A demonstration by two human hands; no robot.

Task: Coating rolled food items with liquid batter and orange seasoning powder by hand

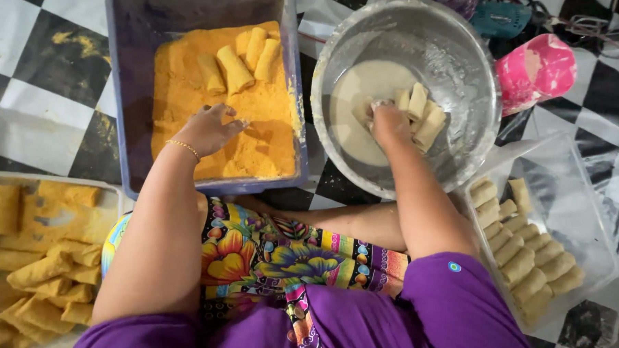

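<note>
Head view, looking down. We take the metal bowl (pixel 464 69) as landmark. Inside it, our right hand (pixel 388 122) is curled closed around one pale roll (pixel 364 109) sitting in the thin white batter (pixel 355 131), with several more uncoated rolls (pixel 421 113) leaning together just beside the hand toward the bowl's centre. To the left of the bowl stands the blue tub (pixel 121 64) of orange crumbs (pixel 263 134); our left hand (pixel 208 128) rests on the crumbs, fingers loosely bent and gripping nothing we can make out. Three or four crumbed rolls (pixel 234 67) lie at the far side of that tub. Below and right of the bowl, a clear tray (pixel 583 204) holds rows of plain rolls (pixel 526 253); far to the left, past the tub, a pale tray (pixel 110 194) carries finished coated rolls (pixel 42 274). A pink cup (pixel 536 69) lies just right of the bowl. In our judgement the dip goes best if the roll is turned until wetted all over, allowed to drip, and handed to the dry hand, so the crumbs stay loose and unclumped.
</note>
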